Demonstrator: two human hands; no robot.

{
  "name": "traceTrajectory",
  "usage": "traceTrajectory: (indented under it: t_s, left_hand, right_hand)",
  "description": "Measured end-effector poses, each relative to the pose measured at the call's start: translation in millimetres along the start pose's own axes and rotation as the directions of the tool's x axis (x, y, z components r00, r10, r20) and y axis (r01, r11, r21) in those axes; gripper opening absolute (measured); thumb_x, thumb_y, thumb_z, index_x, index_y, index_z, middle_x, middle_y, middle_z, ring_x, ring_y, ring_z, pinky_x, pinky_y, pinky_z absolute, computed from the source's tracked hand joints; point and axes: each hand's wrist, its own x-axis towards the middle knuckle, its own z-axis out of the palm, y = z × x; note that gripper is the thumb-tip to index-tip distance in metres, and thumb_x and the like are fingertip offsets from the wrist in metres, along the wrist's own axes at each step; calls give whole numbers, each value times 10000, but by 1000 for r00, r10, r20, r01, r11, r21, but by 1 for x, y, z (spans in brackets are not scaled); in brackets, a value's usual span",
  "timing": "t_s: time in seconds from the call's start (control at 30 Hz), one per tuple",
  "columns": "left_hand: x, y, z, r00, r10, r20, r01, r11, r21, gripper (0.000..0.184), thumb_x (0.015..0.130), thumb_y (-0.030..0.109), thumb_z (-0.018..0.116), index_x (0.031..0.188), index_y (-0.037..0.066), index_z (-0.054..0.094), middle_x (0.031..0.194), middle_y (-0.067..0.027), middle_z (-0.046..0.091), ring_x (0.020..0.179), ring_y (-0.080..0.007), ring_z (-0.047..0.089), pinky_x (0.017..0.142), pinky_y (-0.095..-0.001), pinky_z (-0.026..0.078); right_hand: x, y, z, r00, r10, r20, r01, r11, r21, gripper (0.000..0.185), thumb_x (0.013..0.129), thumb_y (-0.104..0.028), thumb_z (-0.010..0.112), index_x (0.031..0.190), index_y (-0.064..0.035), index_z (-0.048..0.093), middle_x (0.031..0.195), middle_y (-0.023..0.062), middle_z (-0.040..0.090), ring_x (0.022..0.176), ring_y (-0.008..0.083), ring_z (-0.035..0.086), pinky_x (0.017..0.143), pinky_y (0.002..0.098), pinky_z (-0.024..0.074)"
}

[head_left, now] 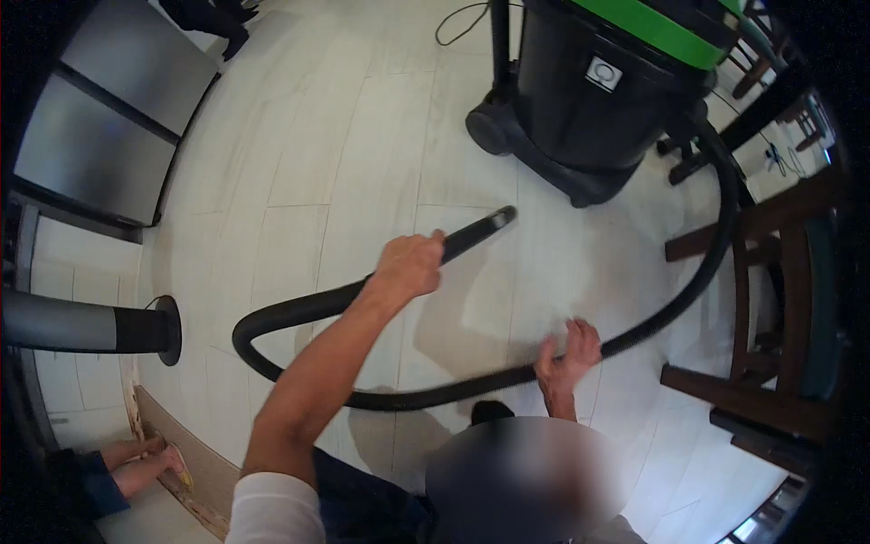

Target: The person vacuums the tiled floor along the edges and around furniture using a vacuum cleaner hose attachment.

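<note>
- Badge [604,74] on the front of the wet-and-dry vacuum cleaner [589,100]: white and square with a round mark, its print too small to read.
- Vacuum drum is black under a bright green band [648,32]; it is closed, so its contents cannot be told.
- Ribbed black hose [435,396] leaves the vacuum's right side, sweeps past the chairs, crosses the floor [372,163] near the person and bends back at left into a smooth hose end [476,234], raised in front of the vacuum.
- Left hand [410,265] is closed around the hose end, its tip pointing up and right.
- Right hand [569,355] is open, fingers apart, over the hose; whether they touch cannot be told.
- Dark wooden chairs [793,299] crowd the right side, close to the hose.
- Thin cable [439,34] loops on the floor beside the vacuum.
- Silver-fronted appliance [100,136] and grey column [86,326] on a round black base [169,331] stand at left.
- Another person's legs [140,467] show at lower left, another's dark shoes [236,41] at upper left.
</note>
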Motion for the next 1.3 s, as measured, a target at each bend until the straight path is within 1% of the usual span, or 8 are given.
traceTrajectory:
  t_s: [0.37, 0.6, 0.67, 0.73, 0.87, 0.97, 1.13, 1.3]
  left_hand:
    - [-34, -101, -4, 933, -348, 86, 352, 935, -34, 527, 758, 161, 683, 1256, 60, 542, 853, -197, 701, 834, -391, 697, 758, -508, 552]
    - [-131, -71, -61, 915, -377, 146, 390, 918, -76, 564, 768, 189, 740, 1240, 36, 472, 847, -213, 693, 828, -397, 701, 745, -525, 550]
    - [-137, -42, -115, 917, -372, 141, 393, 903, -172, 561, 794, 203, 736, 1244, 11, 461, 853, -238, 687, 813, -417, 696, 734, -531, 548]
    - [-136, -14, -160, 924, -357, 140, 382, 889, -255, 562, 821, 217, 733, 1248, -15, 451, 860, -263, 681, 797, -436, 690, 723, -537, 547]
    - [-119, 36, -239, 825, -560, 73, 515, 693, -505, 636, 859, 323, 749, 1254, -40, 406, 889, -285, 671, 884, -485, 665, 781, -534, 521]
    - [-120, 80, -301, 745, -641, 184, 546, 427, -721, 737, 854, 400, 758, 1322, -37, 393, 1005, -308, 656, 1003, -498, 631, 819, -554, 502]
    - [-105, 131, -387, 795, -472, 381, 606, 630, -486, 793, 930, 658, 508, 1323, -30, 546, 1316, -295, 556, 1288, -524, 439, 1003, -692, 362]
    - [67, 156, -469, 957, -10, -288, -144, 849, -509, 557, 864, 77, 617, 1375, -62, 446, 1331, -296, 534, 1258, -433, 503, 1035, -469, 431]
  right_hand:
    - [67, -66, 153, 780, 157, 606, -27, 976, -218, 802, 914, -480, 503, 1562, -56, 291, 1612, 332, 81, 1506, 496, -14, 1116, 745, -17]
    - [96, -73, 138, 659, 237, 714, -69, 964, -257, 909, 880, -530, 571, 1566, -27, 250, 1619, 324, 85, 1500, 505, 38, 1156, 696, 39]
    - [118, -55, 131, -27, 42, 999, -91, 995, -44, 993, 857, -542, 648, 1583, -52, 182, 1599, 261, 247, 1438, 478, 296, 1171, 577, 239]
    - [155, -114, 60, -208, -197, 958, -358, 927, 113, 1007, 855, -507, 702, 1588, -66, 172, 1557, 228, 356, 1354, 396, 455, 1120, 479, 373]
    - [200, -268, -142, 135, -519, 844, -907, 279, 316, 976, 811, -136, 828, 1567, -41, 219, 1512, 141, 411, 1350, 270, 456, 1099, 424, 394]
    - [203, -330, -215, 594, -104, 797, -775, 189, 603, 891, 888, -65, 736, 1573, -57, 166, 1390, 140, 502, 1248, 220, 543, 1013, 369, 482]
    - [248, -347, -313, 313, 418, 853, -879, -211, 427, 600, 932, -73, 671, 1443, -45, 358, 911, 105, 619, 538, 176, 615, 476, 331, 528]
    - [261, -304, -387, 74, 593, 802, -786, -460, 412, 265, 976, -125, 608, 1190, -51, 469, 710, 88, 580, 486, 199, 591, 434, 367, 529]
